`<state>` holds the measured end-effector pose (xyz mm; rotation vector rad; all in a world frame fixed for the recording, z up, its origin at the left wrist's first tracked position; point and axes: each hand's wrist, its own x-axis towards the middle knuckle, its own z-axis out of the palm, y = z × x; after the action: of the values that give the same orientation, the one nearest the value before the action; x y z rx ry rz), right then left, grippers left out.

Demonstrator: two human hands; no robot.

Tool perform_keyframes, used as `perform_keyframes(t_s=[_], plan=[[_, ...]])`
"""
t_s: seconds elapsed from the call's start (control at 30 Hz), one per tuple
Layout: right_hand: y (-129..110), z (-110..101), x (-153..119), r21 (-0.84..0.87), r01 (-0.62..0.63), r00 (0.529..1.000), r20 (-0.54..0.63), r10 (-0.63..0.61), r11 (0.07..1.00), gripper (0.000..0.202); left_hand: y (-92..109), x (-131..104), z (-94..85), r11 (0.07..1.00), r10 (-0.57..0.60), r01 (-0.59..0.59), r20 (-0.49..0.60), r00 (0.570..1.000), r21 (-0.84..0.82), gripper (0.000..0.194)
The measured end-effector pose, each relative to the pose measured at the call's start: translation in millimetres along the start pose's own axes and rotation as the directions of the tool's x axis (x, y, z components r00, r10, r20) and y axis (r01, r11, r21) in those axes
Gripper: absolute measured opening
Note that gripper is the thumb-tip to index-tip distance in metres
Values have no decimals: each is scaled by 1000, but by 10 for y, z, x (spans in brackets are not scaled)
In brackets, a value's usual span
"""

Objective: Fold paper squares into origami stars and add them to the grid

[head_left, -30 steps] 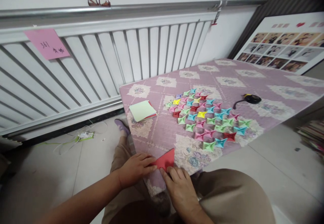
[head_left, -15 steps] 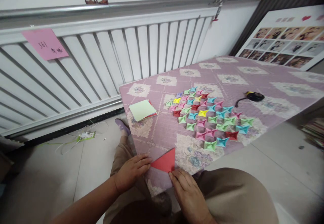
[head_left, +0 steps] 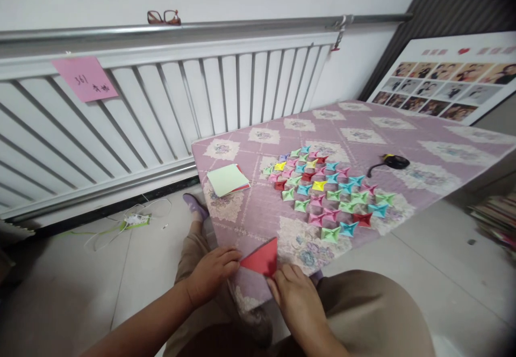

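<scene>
A sheet of red paper (head_left: pixel 263 259), folded into a triangle, lies at the near corner of the table. My left hand (head_left: pixel 217 271) holds its left point, with the fingers together and pressed down on it. At the lower right corner of the triangle, my right hand (head_left: pixel 296 290) pinches the edge between thumb and fingers. Just beyond stand several rows of small folded paper pieces (head_left: pixel 319 185) in green, blue, pink, red and yellow. A stack of square paper sheets (head_left: pixel 228 179), pale green on top with red showing beneath, rests to the left.
The floral tablecloth (head_left: pixel 258 206) covers the table. A black object with a short tail (head_left: pixel 397 162) lies at right. Behind stands a white radiator (head_left: pixel 161 104) with a pink note (head_left: pixel 85 79); glasses (head_left: pixel 164 18) sit on the pipe above. A power strip (head_left: pixel 136 221) is on the floor.
The camera view has tilted slightly up, so the surroundings appear lower. My right hand's fingers have shifted slightly up along the red paper's right edge; my left hand keeps its place.
</scene>
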<state>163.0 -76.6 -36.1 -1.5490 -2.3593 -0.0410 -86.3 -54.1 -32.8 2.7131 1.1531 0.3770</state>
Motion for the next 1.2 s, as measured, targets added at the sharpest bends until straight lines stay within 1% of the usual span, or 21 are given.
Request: perform_keyframes(t_s=[0.13,0.2,0.23,0.27,0.33,0.4,0.47,0.53,0.6,0.77,0.93,1.0,1.07,1.2], plan=[[-30,-112,194,-8,-51,998,29,51,999,9,117,180,-129,990,-122,128,84,989,-64,16],[-23,-136,244,-1,-52,998,47,52,999,10,187,271,-155,978,-194,200,87,977,-63,17],[-16,-143,260,7,-50,997,62,50,999,10,220,307,-152,975,-210,214,70,975,-63,19],[-9,-149,272,17,-49,996,81,47,999,11,251,335,-138,976,-207,210,50,977,-61,22],[2,-160,288,35,-50,991,123,45,998,11,297,371,-86,988,-148,149,36,988,-38,25],[5,-175,300,46,-67,984,168,58,997,12,318,389,-28,996,-86,85,67,994,17,22],[0,-193,309,52,-94,972,220,80,994,12,317,402,5,996,-58,50,109,992,78,15],[-9,-213,311,56,-120,961,255,102,991,13,310,421,-4,992,-37,21,137,990,121,13],[-17,-228,305,64,-133,959,260,112,989,12,311,450,-48,987,-6,-20,160,987,157,13],[-16,-230,288,77,-137,962,248,114,988,12,353,525,-181,958,43,-109,242,969,265,13],[-14,-185,264,82,-119,979,178,103,989,14,359,554,-196,945,70,-151,271,960,291,12],[-22,-148,226,76,-113,986,128,103,991,15,355,551,-172,949,55,-134,269,962,284,11],[-28,-93,165,61,-101,993,67,97,993,12,372,531,-142,954,16,-90,252,968,285,10],[14,39,7,-4,-16,998,-59,16,1000,5,511,421,-72,964,-80,37,155,985,263,8]])
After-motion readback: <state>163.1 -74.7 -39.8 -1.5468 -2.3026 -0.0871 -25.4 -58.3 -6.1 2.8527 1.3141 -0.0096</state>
